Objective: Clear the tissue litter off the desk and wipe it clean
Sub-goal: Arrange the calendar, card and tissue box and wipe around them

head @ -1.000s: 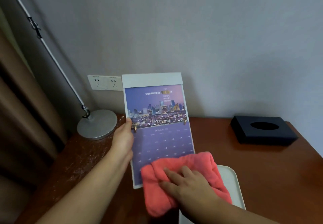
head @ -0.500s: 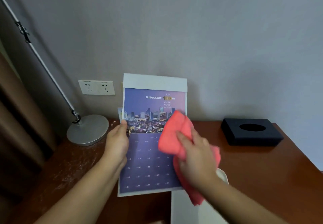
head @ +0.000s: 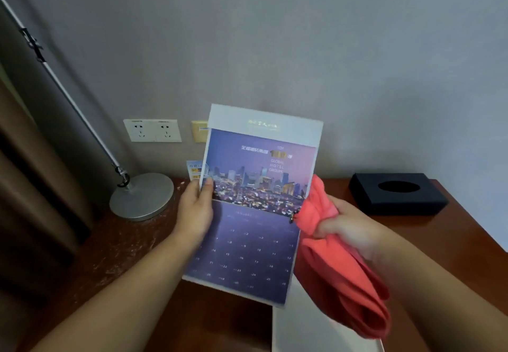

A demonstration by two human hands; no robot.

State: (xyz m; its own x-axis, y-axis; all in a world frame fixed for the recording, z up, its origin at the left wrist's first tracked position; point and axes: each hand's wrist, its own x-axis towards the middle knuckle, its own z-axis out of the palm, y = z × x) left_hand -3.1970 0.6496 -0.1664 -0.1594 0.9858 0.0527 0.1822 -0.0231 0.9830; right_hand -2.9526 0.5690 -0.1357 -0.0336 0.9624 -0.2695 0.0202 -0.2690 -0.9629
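Coral cloth (head: pixel 343 291) is up off the desk (head: pixel 453 244), bunched in the right hand (head: pixel 349 225), whose fingers curl tight round its upper end. The rest hangs in folds over the white tray (head: pixel 299 335) at the near edge. The cloth's top touches the right edge of the calendar (head: pixel 255 241). The left hand (head: pixel 195 211) grips that calendar by its left edge, thumb on the front, holding it upright and a little tilted. The print reads "GLOBAL HOTEL GROUPS" under a gold "100", above a night skyline, with a grid of dates below, 22 and 23 among them; the month line is too blurred to read.

Small pale flecks (head: pixel 110 263) lie scattered on the desk's left part. Behind the calendar a small printed card (head: pixel 193 170) peeks out, unreadable. Far right there's a black tissue box (head: pixel 395 195), and far left the round lamp base (head: pixel 141 196). On the wall are a double socket (head: pixel 152 130) and a yellow plate (head: pixel 199 131).
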